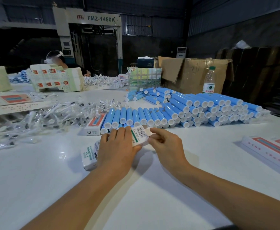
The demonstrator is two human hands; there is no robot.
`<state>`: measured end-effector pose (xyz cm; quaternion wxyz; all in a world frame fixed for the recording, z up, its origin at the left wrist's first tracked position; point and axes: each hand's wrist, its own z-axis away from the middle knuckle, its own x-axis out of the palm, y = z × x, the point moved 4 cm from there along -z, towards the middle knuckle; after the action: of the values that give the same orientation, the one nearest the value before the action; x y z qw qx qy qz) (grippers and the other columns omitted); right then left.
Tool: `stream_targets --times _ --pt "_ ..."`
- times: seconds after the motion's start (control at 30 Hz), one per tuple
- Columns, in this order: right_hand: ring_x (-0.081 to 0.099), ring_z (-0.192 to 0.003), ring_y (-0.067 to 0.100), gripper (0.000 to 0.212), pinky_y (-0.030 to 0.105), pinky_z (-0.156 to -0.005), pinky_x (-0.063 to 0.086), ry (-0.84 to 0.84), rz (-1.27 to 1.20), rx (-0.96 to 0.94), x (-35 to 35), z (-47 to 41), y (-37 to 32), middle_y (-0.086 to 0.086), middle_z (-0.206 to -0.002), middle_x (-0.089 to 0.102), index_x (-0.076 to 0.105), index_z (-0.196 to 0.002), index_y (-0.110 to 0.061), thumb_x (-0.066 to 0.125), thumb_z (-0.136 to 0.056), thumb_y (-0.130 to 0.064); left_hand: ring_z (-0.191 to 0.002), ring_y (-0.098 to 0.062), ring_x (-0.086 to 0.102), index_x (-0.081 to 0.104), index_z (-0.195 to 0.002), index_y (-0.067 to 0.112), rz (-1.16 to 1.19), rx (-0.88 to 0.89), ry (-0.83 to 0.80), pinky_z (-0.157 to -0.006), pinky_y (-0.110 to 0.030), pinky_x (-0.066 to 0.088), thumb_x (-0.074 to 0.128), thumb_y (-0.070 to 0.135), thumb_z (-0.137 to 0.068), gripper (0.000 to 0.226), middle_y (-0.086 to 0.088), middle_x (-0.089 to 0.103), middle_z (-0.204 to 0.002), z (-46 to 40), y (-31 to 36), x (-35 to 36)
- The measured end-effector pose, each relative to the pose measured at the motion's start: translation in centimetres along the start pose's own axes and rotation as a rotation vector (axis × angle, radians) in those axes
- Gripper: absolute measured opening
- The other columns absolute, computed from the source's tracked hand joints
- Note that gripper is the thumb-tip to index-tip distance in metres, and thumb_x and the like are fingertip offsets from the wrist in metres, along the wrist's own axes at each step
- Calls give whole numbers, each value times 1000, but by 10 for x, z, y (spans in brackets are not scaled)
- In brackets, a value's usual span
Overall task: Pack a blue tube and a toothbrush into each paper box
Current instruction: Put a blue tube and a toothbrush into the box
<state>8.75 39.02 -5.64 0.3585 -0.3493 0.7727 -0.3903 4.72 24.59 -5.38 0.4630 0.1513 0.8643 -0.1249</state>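
Cardboard in hand first: one paper box [140, 136] lies slanted on the white table [52, 188], near the middle of its near half, barcode face up and far end toward the tubes. Left hand [117, 146] wraps over the box's middle, fingers curled across the top, probably to pin it steady. Right hand [166, 143] pinches at the far-end flap between thumb and forefinger, other fingers loosely bent; likely it is closing or opening that end, and whether anything is inside cannot be told. A row of blue tubes [136, 117] lies just beyond the box, white caps facing the person, within easy reach, with a larger heap [219, 108] toward the right edge. Bagged toothbrushes [41, 117] sprawl toward the left edge. Another upright-printed box [95, 124] sits beside the row, and flat boxes [272, 150] rest at the right edge.
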Motion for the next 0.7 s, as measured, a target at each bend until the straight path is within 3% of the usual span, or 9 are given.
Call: stream_targets --times 0.27,0.37,0.43,0.53,0.63,0.7 --pt "49 -61 6 50 23 -62 43 -42 -2 97 1 -4 3 -5 -64 56 49 -137 -18 62 -90 -18 -126 -19 34 16 -144 16 -18 78 7 -101 -34 27 28 60 -94 68 0 35 -141 4 11 -4" --pt "44 -57 8 21 38 -58 42 -44 -12 119 1 -4 5 -10 -55 52 67 -110 -21 60 -90 -20 -126 -19 35 17 -145 15 -26 97 6 -100 -33 27 29 60 -94 68 0 36 -141 6 15 -5" --pt "48 -58 7 10 34 -56 43 -39 -21 134 0 -3 5 -10 -62 59 68 -95 -24 60 -89 -21 -126 -19 35 16 -145 15 -28 94 3 -100 -33 27 28 60 -94 69 0 35 -142 7 16 -5" --pt "54 -67 8 13 23 -58 43 -47 48 92 3 -3 4 -2 -80 66 68 -84 -23 57 -91 -21 -126 -19 34 14 -145 15 -33 88 6 -99 -33 27 27 60 -94 69 -1 34 -142 8 17 -6" --pt "53 -74 8 23 14 -60 39 -50 145 29 5 -2 3 -1 -87 60 62 -74 -24 52 -94 -18 -124 -19 35 14 -145 15 -37 98 6 -97 -32 27 26 60 -94 68 -1 34 -141 10 18 -6" --pt "48 -71 7 25 13 -61 37 -62 175 14 8 -1 3 -1 -85 52 61 -73 -16 49 -95 -16 -123 -19 35 14 -145 14 -49 105 9 -96 -32 27 25 59 -95 68 -1 35 -140 11 18 -5"
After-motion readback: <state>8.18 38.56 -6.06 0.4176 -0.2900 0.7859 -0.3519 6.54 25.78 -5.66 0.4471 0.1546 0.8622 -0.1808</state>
